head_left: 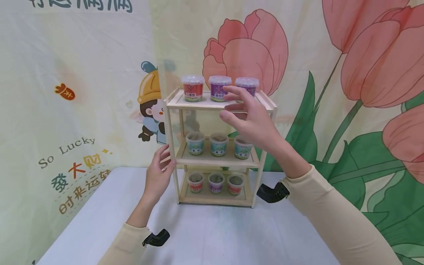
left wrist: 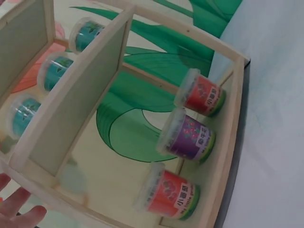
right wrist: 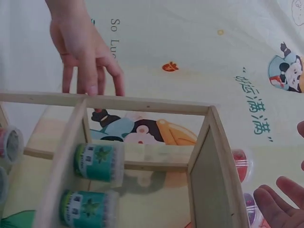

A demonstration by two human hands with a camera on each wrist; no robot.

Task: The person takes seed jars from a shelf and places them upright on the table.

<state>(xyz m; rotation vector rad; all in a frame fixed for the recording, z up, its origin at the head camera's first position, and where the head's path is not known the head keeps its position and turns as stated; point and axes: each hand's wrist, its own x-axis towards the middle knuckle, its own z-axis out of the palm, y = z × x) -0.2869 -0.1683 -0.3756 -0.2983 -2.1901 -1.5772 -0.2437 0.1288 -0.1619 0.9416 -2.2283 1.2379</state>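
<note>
A three-tier wooden rack (head_left: 216, 163) stands on the table. My right hand (head_left: 256, 119) is raised at the top shelf with fingers spread and holds nothing. It overlaps the right purple-labelled cup (head_left: 250, 83) in the head view. Beside that cup are another purple-labelled cup (head_left: 216, 89) and a red-labelled cup (head_left: 193, 89), all with clear lids. The right wrist view shows the right hand's fingers (right wrist: 285, 204) near the top-shelf cups. My left hand (head_left: 158, 178) is at the rack's left post, its fingertips (left wrist: 34, 214) right beside the wood, gripping nothing.
Three teal-labelled cups (head_left: 218, 145) line the middle shelf. On the bottom shelf sit two red-labelled cups (head_left: 195, 183) with a purple-labelled cup (head_left: 216, 183) between them. A white cloth (head_left: 212, 235) covers the table. Behind the rack hangs a printed tulip backdrop (head_left: 371, 66).
</note>
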